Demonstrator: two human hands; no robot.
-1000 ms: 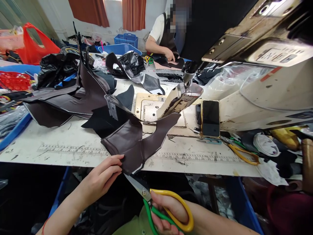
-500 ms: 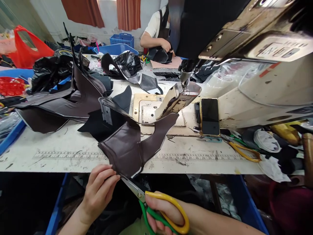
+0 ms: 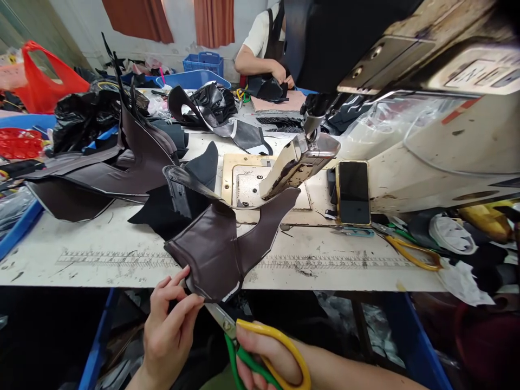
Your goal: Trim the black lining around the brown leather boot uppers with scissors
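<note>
A stitched dark brown leather piece (image 3: 207,249) lies over the front of the sewing table, its lower corner at the table's edge. My left hand (image 3: 168,322) pinches that piece's lower left edge between thumb and fingers. In my right hand (image 3: 268,355) is a pair of scissors (image 3: 272,336) with one yellow and one green handle. Their blades point up and left to the leather's lower edge, close to my left fingertips; the tips are hidden under the leather. Black lining fabric (image 3: 158,211) sticks out behind the piece.
A sewing machine arm (image 3: 300,162) stands behind the leather. On its right lie a phone (image 3: 354,192), small thread snips (image 3: 353,232) and another yellow-handled pair of scissors (image 3: 410,254). More brown leather work (image 3: 134,168) is heaped at left. A co-worker (image 3: 264,59) handles black pieces across the table.
My left hand has shifted slightly right and down along the leather edge, its fingers more spread. The scissors have moved a little left and down, and the leather's lower corner has dropped slightly.
</note>
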